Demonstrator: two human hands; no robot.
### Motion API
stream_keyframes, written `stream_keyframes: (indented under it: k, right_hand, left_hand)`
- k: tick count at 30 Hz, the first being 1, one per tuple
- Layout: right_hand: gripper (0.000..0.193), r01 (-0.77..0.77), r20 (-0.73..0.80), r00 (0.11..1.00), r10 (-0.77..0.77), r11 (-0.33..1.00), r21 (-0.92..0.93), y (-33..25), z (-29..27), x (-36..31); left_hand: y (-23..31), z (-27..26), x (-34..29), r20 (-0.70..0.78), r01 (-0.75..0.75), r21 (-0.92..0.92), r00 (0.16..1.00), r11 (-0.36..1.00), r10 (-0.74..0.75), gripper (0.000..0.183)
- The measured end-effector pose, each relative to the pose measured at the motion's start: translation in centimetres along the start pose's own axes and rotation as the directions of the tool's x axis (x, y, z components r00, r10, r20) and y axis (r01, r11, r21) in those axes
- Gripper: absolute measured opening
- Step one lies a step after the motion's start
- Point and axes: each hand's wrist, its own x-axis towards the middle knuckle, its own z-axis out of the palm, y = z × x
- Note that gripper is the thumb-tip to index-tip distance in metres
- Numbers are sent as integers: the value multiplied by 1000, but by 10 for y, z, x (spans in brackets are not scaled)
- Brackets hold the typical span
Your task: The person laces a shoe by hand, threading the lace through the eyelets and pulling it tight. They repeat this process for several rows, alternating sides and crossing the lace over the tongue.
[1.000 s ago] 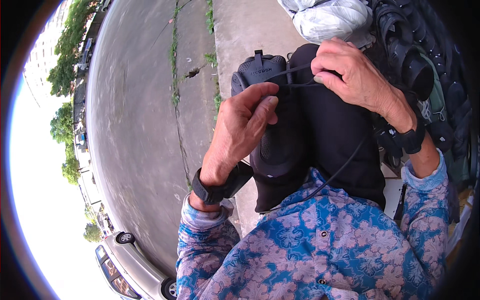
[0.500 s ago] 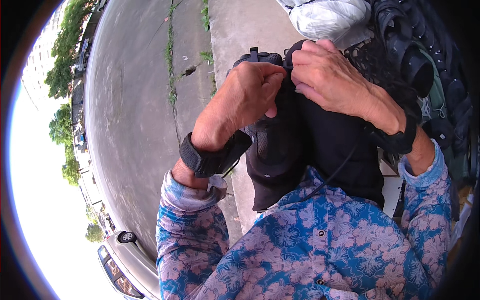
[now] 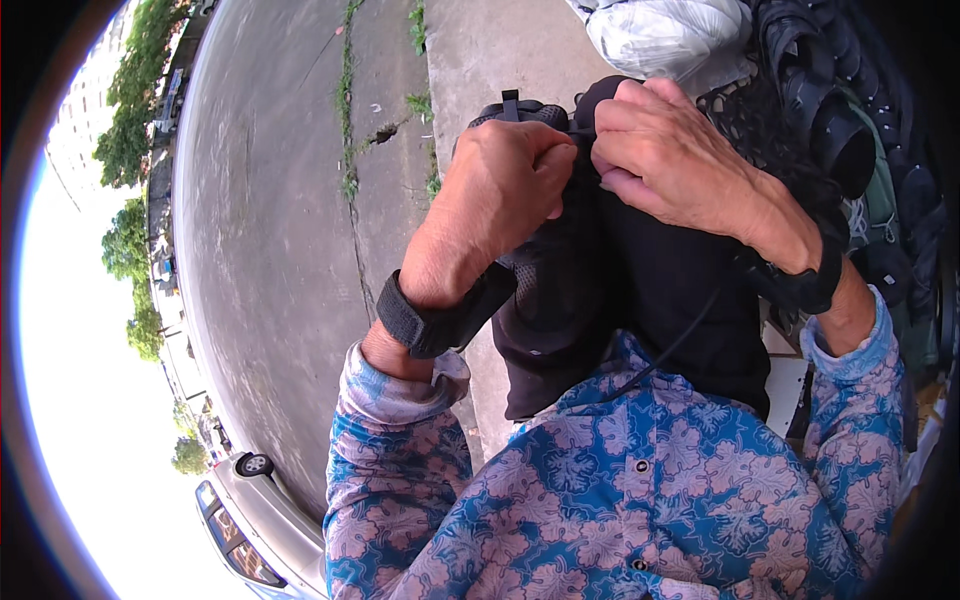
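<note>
A black padded article with mesh panels (image 3: pixel 545 290) lies along my left thigh, on black trousers (image 3: pixel 655 270). Its kind is hard to tell; a small black tab (image 3: pixel 510 105) stands up at the far end. Over that end my left hand (image 3: pixel 510 180) is closed, thumb pressed on the curled fingers. My right hand (image 3: pixel 670 150) is closed too, its fingertips bent down just above my right knee. A short dark strap or cord seems to run between the two hands, but their fingers mostly hide it. Each wrist wears a black band.
Beyond my knees sits a white plastic bag (image 3: pixel 670 40), with black netted fabric (image 3: pixel 750 120) nearer me. A heap of dark goods (image 3: pixel 850 140) lines the right side. To the left stretch concrete paving (image 3: pixel 275 220) with weedy cracks and a parked silver car (image 3: pixel 265 520).
Both hands have shifted slightly to the right in the picture, along with much of the surroundings. The left hand has turned a little, and both remain closed.
</note>
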Motion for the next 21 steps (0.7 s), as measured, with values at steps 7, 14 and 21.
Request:
stream_keyframes:
  k: [7, 14, 21]
  right_hand:
    - [7, 16, -18, 1000, -17, 1000, -20, 1, 7, 3]
    - [9, 15, -36, 999, -13, 999, 33, 2, 9, -2]
    - [9, 60, -102, 993, -62, 998, -21, 2, 18, 0]
  left_hand:
    - [2, -3, 2, 14, 105, -123, 994, 987, -104, 28]
    - [6, -7, 14, 210, 114, 65, 970, 991, -125, 26]
    - [8, -2, 26, 149, 172, 62, 972, 983, -179, 23]
